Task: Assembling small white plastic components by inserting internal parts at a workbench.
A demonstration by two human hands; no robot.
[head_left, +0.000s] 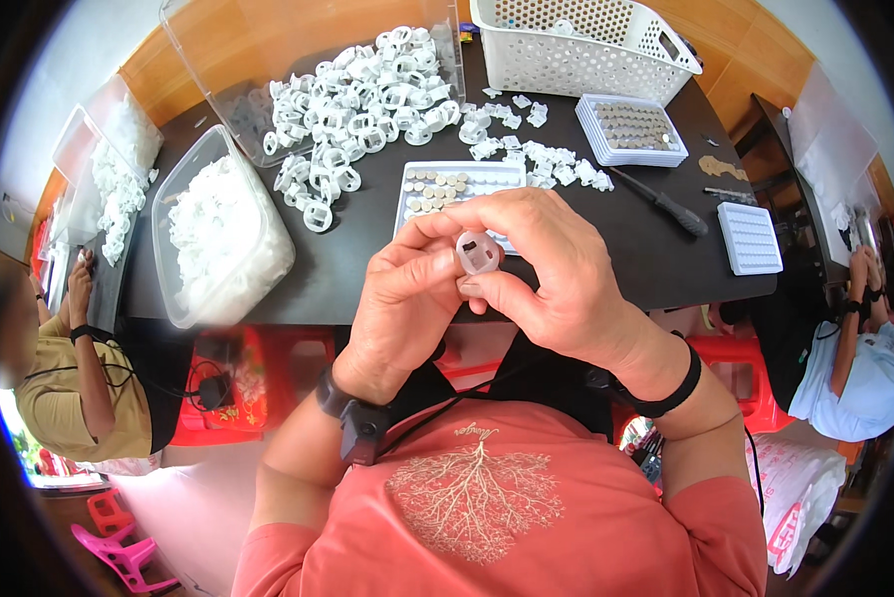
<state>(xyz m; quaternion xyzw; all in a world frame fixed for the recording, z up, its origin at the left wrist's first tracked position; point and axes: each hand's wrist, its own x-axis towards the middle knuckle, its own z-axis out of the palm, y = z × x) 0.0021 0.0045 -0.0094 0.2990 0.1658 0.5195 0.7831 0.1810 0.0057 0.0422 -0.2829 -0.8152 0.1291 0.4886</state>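
Between the fingertips of both hands, above the near edge of the table, is a small round translucent plastic part [478, 253] with a dark slot in its face. My left hand [387, 298] pinches it from the left with thumb and fingers. From the right, my right hand [571, 261] closes on it with thumb and forefinger. Just behind my hands lies a white tray [495, 175] with rows of pockets, partly hidden, and small round silvery discs [432, 191] sit in its left side. Loose white plastic pieces [550, 164] lie beyond that tray.
A heap of white ring-shaped parts [367, 99] spills from a clear bin. At left stands a clear tub [268, 261] of white pieces. Right are stacked trays [634, 154], a screwdriver [671, 206], a small tray [750, 239] and a white basket [576, 75]. Co-workers sit on both sides.
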